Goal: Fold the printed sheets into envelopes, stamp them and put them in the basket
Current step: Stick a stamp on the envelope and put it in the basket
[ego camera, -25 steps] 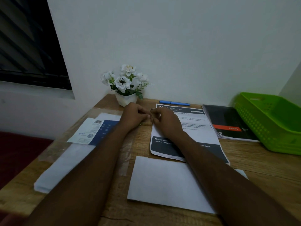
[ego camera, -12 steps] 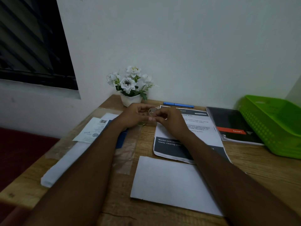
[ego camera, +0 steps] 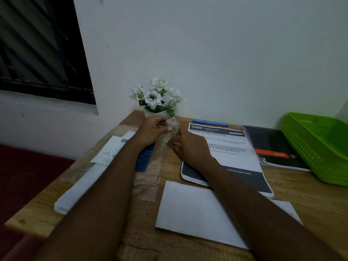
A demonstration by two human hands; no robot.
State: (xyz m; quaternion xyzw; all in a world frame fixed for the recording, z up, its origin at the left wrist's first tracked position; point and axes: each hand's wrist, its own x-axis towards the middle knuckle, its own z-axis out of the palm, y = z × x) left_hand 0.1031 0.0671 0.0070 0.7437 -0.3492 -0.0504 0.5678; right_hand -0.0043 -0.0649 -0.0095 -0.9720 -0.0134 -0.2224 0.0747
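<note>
Two bare forearms reach out over a wooden table (ego camera: 320, 204) set against a white wall, and they cover part of what lies on it. At the right edge sits a green plastic basket (ego camera: 323, 146), and a dark booklet (ego camera: 271, 147) touches its near side. Left of the booklet lies a printed sheet (ego camera: 231, 146) headed "2400"; the right forearm crosses its lower left part. A folded white envelope (ego camera: 192, 210) lies nearest the camera, its right end under the same forearm. Along the left edge lies a long folded white paper (ego camera: 79, 194), with a barcoded slip (ego camera: 111, 151) and a blue card (ego camera: 145, 159) behind it, partly hidden by the left arm. A pot of white flowers (ego camera: 156, 97) stands at the wall, with a blue pen (ego camera: 210, 122) to its right. The left hand (ego camera: 152, 131) pinches a small clear packet (ego camera: 172, 129) between thumb and fingers. The right hand (ego camera: 188, 147), fingers curled closed, nips a small green stamp (ego camera: 165, 144) at the packet's lower end.
</note>
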